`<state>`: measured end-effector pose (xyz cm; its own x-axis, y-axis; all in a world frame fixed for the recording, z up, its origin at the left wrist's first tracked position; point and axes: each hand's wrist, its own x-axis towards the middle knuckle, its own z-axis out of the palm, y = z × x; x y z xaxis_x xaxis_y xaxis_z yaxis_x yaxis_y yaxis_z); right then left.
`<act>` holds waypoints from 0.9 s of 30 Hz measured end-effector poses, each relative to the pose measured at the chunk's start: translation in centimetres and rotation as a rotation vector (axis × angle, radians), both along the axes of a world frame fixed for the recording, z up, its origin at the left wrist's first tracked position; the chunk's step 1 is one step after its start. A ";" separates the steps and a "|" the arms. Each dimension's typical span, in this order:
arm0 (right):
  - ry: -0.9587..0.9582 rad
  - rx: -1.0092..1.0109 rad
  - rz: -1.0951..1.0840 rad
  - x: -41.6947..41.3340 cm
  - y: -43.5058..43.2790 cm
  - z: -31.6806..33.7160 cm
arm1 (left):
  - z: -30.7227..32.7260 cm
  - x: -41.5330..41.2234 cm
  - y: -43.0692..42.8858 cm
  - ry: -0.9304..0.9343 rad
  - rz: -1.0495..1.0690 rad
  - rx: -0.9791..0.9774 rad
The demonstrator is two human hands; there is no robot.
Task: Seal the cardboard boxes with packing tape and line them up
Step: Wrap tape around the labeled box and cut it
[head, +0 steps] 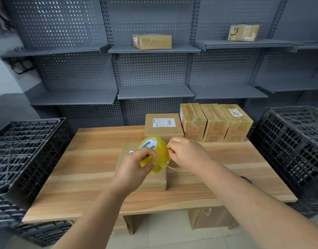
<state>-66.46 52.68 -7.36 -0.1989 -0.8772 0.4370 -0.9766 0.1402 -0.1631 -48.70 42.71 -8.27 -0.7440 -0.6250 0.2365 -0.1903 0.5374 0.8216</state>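
My left hand (135,169) grips a yellowish roll of packing tape (159,155) above a flat cardboard box (152,180) in the middle of the wooden table (86,159). My right hand (187,151) pinches at the roll's right edge, where the tape's end lies. Behind stands a labelled box (163,125). Three taped boxes (215,123) stand side by side in a row at the back right of the table.
Black plastic crates flank the table, one on the left (23,155) and one on the right (294,146). Grey pegboard shelving (154,92) rises behind, with a taped box (152,41) and another box (243,32) on the upper shelves.
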 end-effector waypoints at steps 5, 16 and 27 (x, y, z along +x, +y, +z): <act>0.043 0.013 0.004 0.3 -0.1 0.3 | 0.5 0.0 0.2 -0.032 -0.031 -0.080; 0.055 -0.044 0.094 0.2 -0.3 0.9 | 0.5 0.1 0.4 -0.009 -0.035 -0.100; -0.488 -0.109 0.004 -0.1 -0.2 0.8 | 1.1 0.3 -0.8 0.040 0.050 -0.030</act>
